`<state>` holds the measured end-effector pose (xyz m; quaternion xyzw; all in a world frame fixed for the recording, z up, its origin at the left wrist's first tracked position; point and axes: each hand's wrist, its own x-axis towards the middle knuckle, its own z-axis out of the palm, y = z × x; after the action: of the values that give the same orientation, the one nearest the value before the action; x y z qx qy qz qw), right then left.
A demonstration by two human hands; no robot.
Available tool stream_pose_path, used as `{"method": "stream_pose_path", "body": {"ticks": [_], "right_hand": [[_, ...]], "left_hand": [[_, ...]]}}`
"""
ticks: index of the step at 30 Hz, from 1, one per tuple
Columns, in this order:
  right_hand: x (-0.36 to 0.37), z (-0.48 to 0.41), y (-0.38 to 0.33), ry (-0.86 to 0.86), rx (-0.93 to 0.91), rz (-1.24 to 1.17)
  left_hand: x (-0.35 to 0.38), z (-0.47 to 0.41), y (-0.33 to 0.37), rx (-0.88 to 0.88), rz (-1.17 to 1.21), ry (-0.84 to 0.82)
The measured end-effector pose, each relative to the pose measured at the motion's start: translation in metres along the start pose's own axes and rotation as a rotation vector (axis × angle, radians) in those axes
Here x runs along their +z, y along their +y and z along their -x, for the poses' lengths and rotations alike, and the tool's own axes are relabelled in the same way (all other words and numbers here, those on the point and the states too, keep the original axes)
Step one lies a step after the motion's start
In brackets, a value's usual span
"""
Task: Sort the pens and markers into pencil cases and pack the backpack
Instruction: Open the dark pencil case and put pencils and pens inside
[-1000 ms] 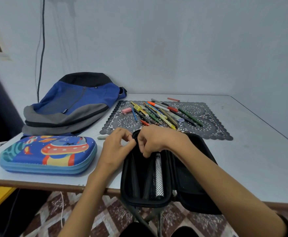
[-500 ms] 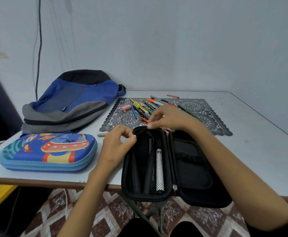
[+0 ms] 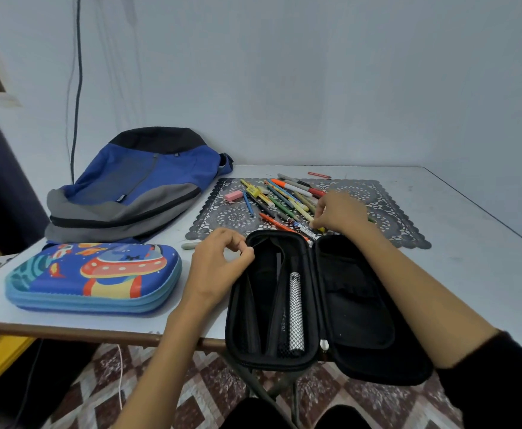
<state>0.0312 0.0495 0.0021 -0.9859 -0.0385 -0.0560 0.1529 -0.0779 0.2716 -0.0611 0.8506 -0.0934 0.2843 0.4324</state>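
Though open, case (image 3: 355,305) between left fingers (image 3: 248,252).

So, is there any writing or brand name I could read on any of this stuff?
Nothing is legible.
Tag on the backpack: too blurred.
Yellow tag among the pens: print too small.
White lettering inside the black pencil case: too blurred.

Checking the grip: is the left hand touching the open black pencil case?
Touching. Head view shows the left hand pinching the open black pencil case at its rim.
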Motion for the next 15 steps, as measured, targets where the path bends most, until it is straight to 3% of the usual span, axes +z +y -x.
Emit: {"method": "stream_pose_path", "body": {"ticks": [5,11,15], "right_hand": [[0.003,-0.010,-0.006,0.072,-0.056,0.049],[0.018,-0.022,-0.014,-0.033,-0.133,0.263],[0.023,-0.024,-0.009,0.073,-0.097,0.149]], "left_hand": [[0.000,0.000,-0.001,0.004,0.007,-0.001],[0.000,0.000,0.000,0.006,0.049,-0.019],[-0.001,-0.001,-0.002,0.005,0.044,-0.022]]}}
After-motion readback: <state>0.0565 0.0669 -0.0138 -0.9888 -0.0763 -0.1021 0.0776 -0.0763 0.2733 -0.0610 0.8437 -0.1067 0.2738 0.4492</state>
